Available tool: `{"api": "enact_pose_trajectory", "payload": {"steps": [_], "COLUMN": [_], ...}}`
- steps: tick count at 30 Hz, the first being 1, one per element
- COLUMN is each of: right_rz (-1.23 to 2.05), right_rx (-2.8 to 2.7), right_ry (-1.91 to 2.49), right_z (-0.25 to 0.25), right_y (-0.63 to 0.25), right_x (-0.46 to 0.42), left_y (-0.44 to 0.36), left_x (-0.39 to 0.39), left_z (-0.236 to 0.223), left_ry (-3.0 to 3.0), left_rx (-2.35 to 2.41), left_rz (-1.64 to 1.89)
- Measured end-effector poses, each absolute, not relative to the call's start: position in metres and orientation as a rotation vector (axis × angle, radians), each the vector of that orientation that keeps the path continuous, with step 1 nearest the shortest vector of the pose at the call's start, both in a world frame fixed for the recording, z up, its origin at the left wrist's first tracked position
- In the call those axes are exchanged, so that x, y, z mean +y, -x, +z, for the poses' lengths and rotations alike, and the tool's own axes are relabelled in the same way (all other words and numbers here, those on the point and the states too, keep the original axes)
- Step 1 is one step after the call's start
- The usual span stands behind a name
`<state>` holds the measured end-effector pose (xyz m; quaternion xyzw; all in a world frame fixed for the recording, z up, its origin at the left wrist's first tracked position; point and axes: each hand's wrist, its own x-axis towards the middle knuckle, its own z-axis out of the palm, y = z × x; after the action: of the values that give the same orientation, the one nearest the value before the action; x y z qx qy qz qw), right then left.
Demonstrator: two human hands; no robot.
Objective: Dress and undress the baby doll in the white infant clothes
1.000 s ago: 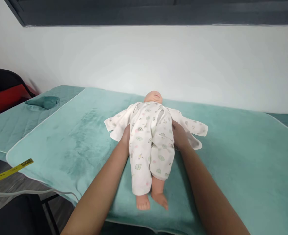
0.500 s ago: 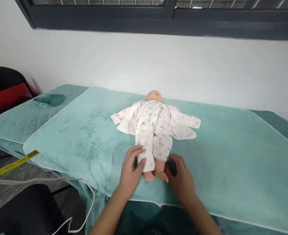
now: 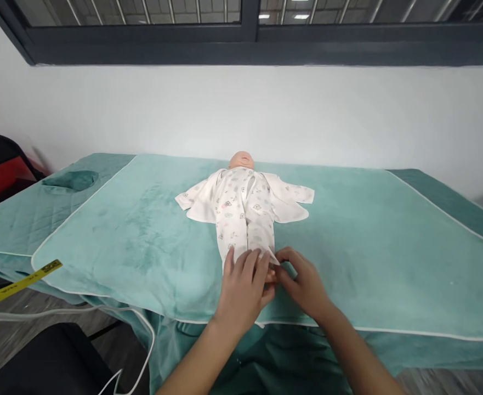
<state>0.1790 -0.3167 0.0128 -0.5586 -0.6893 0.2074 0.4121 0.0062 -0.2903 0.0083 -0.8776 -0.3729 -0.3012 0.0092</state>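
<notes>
A baby doll lies on its back in a white printed jacket and matching trousers. The jacket spreads open at both sides, sleeves outstretched. My left hand lies across the lower trouser legs, its fingers bent over the hems and its thumb beside a foot. At the hem of the right-hand leg, my right hand pinches the cloth between thumb and forefinger, pulling out a small corner. My left hand mostly hides the other foot.
A green plush cover with white piping spreads over the padded table. A white wall and dark window frame stand behind. At left are a white cable with a yellow tag and black chairs.
My left hand has moved right and over the trouser hems. My right hand now grips the hem of the right-hand leg, whose cloth reaches further down. The view has tilted up slightly.
</notes>
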Motion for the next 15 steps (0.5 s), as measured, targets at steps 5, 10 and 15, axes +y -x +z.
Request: {"api": "enact_pose_trajectory", "payload": {"steps": [5,10,15], "right_rz": [0.634,0.521,0.510], "right_rx": [-1.774,-1.838,-2.034], "right_ry": [1.352,1.332,1.393], "right_z": [0.032,0.038,0.040], "right_y": [-0.178,-0.169,-0.172], "right_x": [-0.331,-0.339,-0.349], "left_y": [-0.013,-0.018,-0.009], "left_x": [-0.294,-0.306,-0.315], "left_z": [0.002,-0.004,-0.010], "left_ry": [2.725,2.842,2.802], "left_rx": [-1.183,-1.492,-1.466], "left_rz": [-1.305,-1.596,-1.425]}}
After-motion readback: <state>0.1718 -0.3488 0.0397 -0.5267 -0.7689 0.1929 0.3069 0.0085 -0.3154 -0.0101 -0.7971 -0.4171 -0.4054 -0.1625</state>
